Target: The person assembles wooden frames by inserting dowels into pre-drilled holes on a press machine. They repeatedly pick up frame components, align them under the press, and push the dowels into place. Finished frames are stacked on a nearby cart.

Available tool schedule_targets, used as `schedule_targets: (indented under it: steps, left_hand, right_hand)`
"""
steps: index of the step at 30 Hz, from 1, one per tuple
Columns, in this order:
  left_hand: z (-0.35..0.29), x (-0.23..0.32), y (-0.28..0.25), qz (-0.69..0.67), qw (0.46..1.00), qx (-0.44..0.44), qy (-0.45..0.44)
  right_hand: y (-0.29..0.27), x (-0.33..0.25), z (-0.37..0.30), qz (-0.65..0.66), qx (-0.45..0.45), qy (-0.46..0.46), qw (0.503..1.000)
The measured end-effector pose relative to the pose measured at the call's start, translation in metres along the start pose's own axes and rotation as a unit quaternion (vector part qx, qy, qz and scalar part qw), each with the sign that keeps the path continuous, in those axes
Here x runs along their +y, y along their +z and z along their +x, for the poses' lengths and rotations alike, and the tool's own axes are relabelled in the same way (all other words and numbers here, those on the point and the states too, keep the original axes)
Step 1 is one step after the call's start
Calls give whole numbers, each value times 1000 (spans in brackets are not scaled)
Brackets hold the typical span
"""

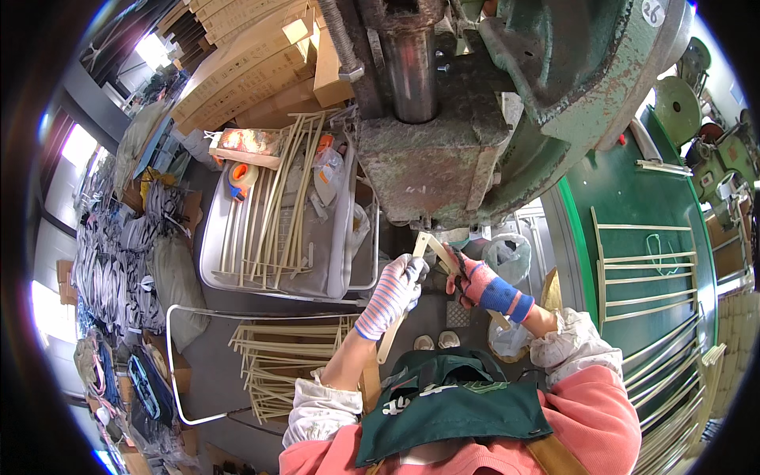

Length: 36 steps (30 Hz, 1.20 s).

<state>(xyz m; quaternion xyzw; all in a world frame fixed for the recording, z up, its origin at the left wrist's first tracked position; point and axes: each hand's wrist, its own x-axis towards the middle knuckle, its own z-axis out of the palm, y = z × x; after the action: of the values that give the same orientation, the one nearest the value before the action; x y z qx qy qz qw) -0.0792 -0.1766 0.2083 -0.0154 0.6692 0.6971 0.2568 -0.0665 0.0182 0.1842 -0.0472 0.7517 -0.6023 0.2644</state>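
In front of my chest I hold a pair of flat cream-coloured strips (419,247) that meet in a V at their top ends. My left hand (394,291), in a white, pink and blue striped glove with grey fingers, is closed around the left strip, whose lower end sticks out below. My right hand (480,285), in a pink and blue glove with dark fingers, closes on the right strip. That strip's middle is hidden by the fingers. The V's tip lies just below the head of a worn green press machine (431,170), and I cannot tell whether they touch.
Left of the press, a white-rimmed table (212,252) carries long cream strips, a tape dispenser (241,179) and plastic bags. More strips (277,360) are stacked below it. Ladder-like frames (645,259) lie on a green table (665,198) at right. Cardboard boxes (237,67) stand behind.
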Motion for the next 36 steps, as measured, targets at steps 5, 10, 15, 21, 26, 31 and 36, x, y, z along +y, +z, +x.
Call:
schedule_targets:
  steps: [5,10,15,21,26,31,36]
  left_hand:
    - [10,2,-1,-43,998,2,-34]
    - [21,2,-6,-91,992,2,-89]
    - [21,-2,-11,-14,995,-3,-95]
    - [31,-7,-14,100,992,-8,-78]
    - [36,-6,-30,20,991,-86,-102]
    - [39,0,-33,67,984,-108,-122]
    - [29,5,-39,101,982,-143,-66]
  right_hand:
    - [0,7,4,-3,1,4,1000]
    - [2,9,5,-22,24,-8,999]
    - [-4,0,-1,-29,19,-22,999]
    - [-2,-2,8,-250,106,-180,945]
    - [-2,0,28,-284,93,-133,945]
    - [-2,-11,22,-259,57,-44,963]
    - [2,-24,16,-288,63,-29,955]
